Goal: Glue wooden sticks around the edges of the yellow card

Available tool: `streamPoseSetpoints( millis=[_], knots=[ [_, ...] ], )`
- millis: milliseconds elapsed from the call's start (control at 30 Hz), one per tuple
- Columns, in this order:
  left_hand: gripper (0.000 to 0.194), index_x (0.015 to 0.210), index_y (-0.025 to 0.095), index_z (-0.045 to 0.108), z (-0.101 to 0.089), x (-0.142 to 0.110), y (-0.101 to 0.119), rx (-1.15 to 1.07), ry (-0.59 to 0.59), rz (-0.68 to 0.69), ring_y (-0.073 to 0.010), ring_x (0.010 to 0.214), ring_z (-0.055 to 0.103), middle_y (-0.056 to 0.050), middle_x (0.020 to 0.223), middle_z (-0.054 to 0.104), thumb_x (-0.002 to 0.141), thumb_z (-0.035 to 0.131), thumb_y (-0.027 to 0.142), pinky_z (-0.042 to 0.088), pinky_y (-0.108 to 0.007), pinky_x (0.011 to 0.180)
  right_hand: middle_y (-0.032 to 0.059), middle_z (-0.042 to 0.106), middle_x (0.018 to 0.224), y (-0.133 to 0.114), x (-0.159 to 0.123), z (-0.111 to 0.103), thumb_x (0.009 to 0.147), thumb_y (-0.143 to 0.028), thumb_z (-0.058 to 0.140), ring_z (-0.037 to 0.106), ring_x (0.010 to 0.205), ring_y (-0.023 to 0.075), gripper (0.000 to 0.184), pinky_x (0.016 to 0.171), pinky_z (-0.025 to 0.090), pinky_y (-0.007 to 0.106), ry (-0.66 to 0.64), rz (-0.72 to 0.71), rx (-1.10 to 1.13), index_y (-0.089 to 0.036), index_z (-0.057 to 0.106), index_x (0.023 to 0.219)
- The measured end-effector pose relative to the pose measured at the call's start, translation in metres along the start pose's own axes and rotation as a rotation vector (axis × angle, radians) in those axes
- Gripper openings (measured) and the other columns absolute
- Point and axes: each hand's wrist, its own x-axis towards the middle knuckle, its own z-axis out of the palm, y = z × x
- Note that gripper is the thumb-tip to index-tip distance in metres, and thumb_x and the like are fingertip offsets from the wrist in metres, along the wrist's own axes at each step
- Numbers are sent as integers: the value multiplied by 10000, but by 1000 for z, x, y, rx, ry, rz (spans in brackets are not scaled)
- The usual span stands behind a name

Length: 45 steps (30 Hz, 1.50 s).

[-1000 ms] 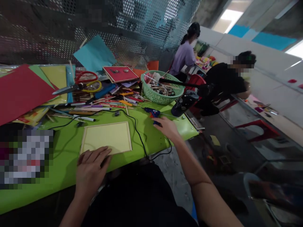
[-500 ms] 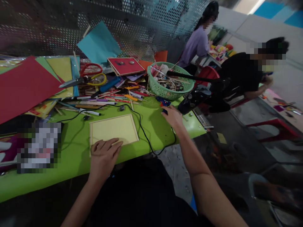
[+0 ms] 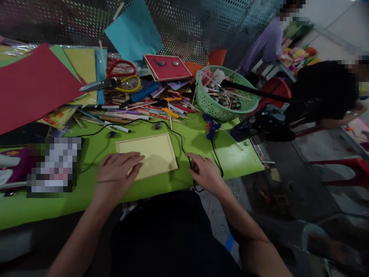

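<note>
My left hand (image 3: 119, 169) lies over the left side of a pale yellow card (image 3: 157, 152) edged with thin wooden sticks; its fingers are stretched out. Just right of the card, my right hand (image 3: 206, 173) hovers by the black cord (image 3: 181, 139), fingers loosely curved and apart, apparently holding nothing. Beyond it a blue glue gun (image 3: 211, 127) with an orange trigger rests on the green table (image 3: 150, 189). Two small dark stones lie behind the card, one of them a grey stone (image 3: 157, 125).
Scissors (image 3: 127, 82) lie on coloured paper and a pile of pens and sticks at the back. Nearby are a red framed card (image 3: 170, 69), a green basket (image 3: 213, 109) of sticks and a dark bottle (image 3: 245, 127). Two people sit at the right, one in black (image 3: 325, 92).
My right hand has left the glue gun and come back toward the card. My left hand has shifted slightly left and farther over the card. The view has turned a little.
</note>
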Motion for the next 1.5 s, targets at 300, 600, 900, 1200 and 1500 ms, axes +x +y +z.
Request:
streamPoseSetpoints(
  millis=[300, 600, 900, 1200, 1500],
  knots=[
    [316, 1189, 230, 779, -8, 41, -54, 112, -93, -94, -230, 1108, 670, -21, 1249, 784, 1079, 520, 375, 446, -382, 974, 103, 680, 1020, 77, 22, -49, 969, -191, 490, 634, 875, 267, 464, 803, 518, 401, 383, 188, -302, -264, 725, 1361],
    [342, 1222, 222, 770, 8, 41, -67, 108, -123, -101, -251, 1164, 641, -37, 1293, 763, 1083, 486, 352, 452, -410, 1009, 128, 690, 1237, 30, 40, -46, 1035, -296, 549, 625, 1175, 315, 341, 1043, 504, 509, 290, -79, -121, -257, 709, 1334],
    [374, 1226, 219, 770, 3, 24, -65, 103, -30, -140, -277, 1151, 666, -63, 1228, 790, 1077, 464, 373, 479, -469, 1076, 132, 705, 1227, -15, 75, -1, 1071, -221, 433, 631, 1159, 297, 453, 1041, 528, 494, 72, -205, 28, -244, 635, 1475],
    [276, 1262, 280, 739, -2, -9, -57, 37, 116, -166, -271, 1053, 728, -42, 1195, 803, 1016, 615, 266, 529, -483, 1024, 123, 674, 1201, -8, 79, 8, 1058, -262, 495, 609, 1150, 301, 482, 1013, 526, 480, 38, -189, -11, -286, 588, 1530],
    [287, 1247, 299, 771, -4, -27, -39, 39, 57, -325, -267, 1006, 715, -52, 1128, 805, 1027, 590, 326, 536, -457, 976, 124, 641, 1147, 1, 75, 15, 1043, -293, 539, 606, 1071, 315, 518, 939, 529, 499, 86, -271, -65, -307, 548, 1560]
  ],
)
